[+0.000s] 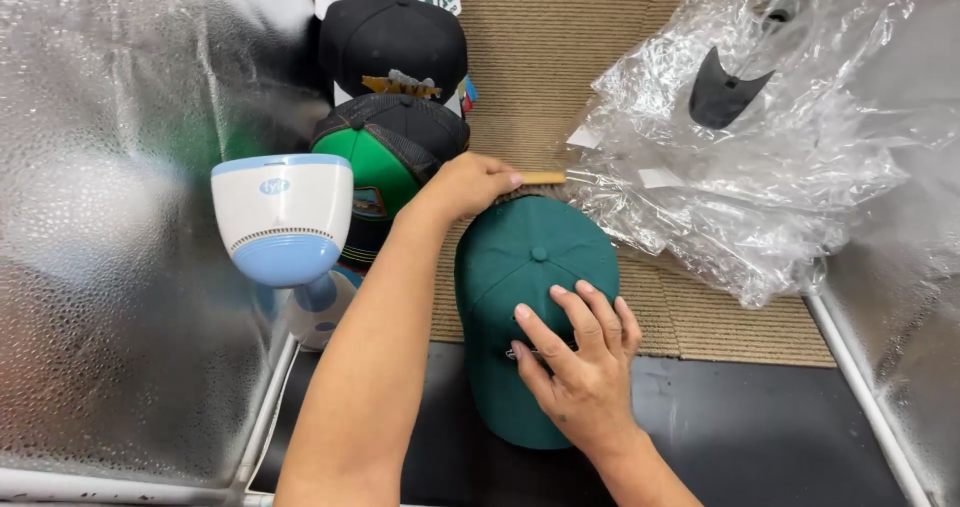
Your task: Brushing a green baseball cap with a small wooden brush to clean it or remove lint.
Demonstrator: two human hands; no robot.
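Left hand (468,182) clamped on a wooden-handled brush (540,178) at the far edge of a green cap (530,267) lying mid-bench on the woven mat (700,317); right hand (580,352) rests fingers spread on its brim end.

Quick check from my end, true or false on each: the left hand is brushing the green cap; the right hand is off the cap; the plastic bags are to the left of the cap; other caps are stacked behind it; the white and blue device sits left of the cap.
1. The left hand holds a brush at the green cap. True.
2. The right hand is off the cap. False: it rests flat on the cap.
3. The plastic bags lie left of the cap. False: they lie to its right.
4. Other caps are stacked behind it. True.
5. The white and blue device sits left of the cap. True.
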